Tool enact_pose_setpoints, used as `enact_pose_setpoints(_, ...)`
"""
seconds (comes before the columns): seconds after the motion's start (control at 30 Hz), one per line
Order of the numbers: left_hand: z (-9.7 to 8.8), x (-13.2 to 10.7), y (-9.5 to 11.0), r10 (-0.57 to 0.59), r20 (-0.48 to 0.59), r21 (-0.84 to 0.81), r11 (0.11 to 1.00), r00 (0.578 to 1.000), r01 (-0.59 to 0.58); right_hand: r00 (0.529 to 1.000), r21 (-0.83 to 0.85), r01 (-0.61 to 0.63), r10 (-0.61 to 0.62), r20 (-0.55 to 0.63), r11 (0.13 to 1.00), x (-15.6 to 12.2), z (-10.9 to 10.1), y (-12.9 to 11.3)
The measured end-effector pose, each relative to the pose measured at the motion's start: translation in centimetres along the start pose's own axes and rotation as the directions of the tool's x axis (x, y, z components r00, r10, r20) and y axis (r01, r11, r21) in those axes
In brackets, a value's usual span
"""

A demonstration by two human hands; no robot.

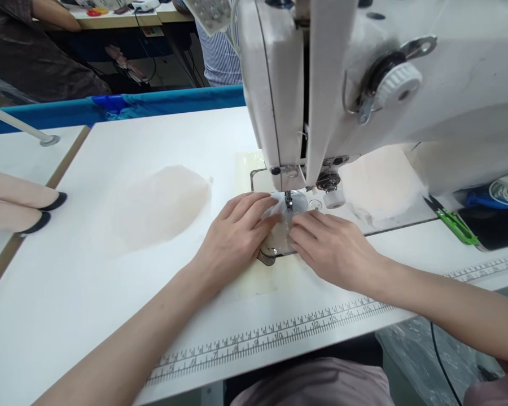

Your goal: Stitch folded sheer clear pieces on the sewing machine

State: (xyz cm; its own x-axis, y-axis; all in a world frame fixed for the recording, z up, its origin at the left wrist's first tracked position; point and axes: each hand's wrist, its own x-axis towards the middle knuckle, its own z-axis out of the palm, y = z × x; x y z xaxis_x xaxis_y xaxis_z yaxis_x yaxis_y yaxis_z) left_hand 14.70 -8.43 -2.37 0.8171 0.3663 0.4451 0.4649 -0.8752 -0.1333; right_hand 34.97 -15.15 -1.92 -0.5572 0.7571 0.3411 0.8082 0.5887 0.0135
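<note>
A small piece of thin, whitish fabric (270,212) lies on the needle plate at the presser foot (288,200) of a white sewing machine (275,101). My left hand (241,231) is at the left of the foot, its fingers curled down on the fabric. Just right of the foot, my right hand (332,248) has thumb and fingers drawn together at the fabric's edge. Both hands rest low on the machine bed, and the fingertips partly hide the fabric. Left of my hands, a sheer beige fabric piece (165,208) lies flat.
Pale fabric (383,183) lies under the machine arm. Green-handled thread snips (455,223) lie at the right beside a dark flat object (497,225). A printed ruler (275,335) runs along the front edge. Two beige, black-ended pieces (17,197) lie far left. Other people sit beyond.
</note>
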Motion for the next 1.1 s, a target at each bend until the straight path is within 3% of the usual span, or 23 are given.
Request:
enact_pose_setpoints(0.13,0.0,0.0,0.3,0.044,0.031,-0.088,0.995,0.999,-0.041,0.998,-0.044,-0.066,0.066,0.0,0.997,0.0,-0.2,0.5)
enact_pose_setpoints(0.33,0.3,0.2,0.9,-0.012,0.074,-0.152,0.988,0.997,0.023,0.995,-0.098,-0.098,0.096,-0.025,0.99,0.2,-0.2,1.8)
enact_pose_setpoints(0.87,-0.2,0.2,2.0,0.002,0.168,0.006,1.0,0.986,-0.003,0.996,-0.149,-0.092,0.094,0.009,0.985,0.7,0.4,3.0)
enact_pose_setpoints(1.1,-0.2,0.3,2.3,-0.03,0.161,-0.042,0.998,0.986,0.037,0.995,-0.12,-0.1,0.102,0.012,0.988,0.8,0.4,3.1)
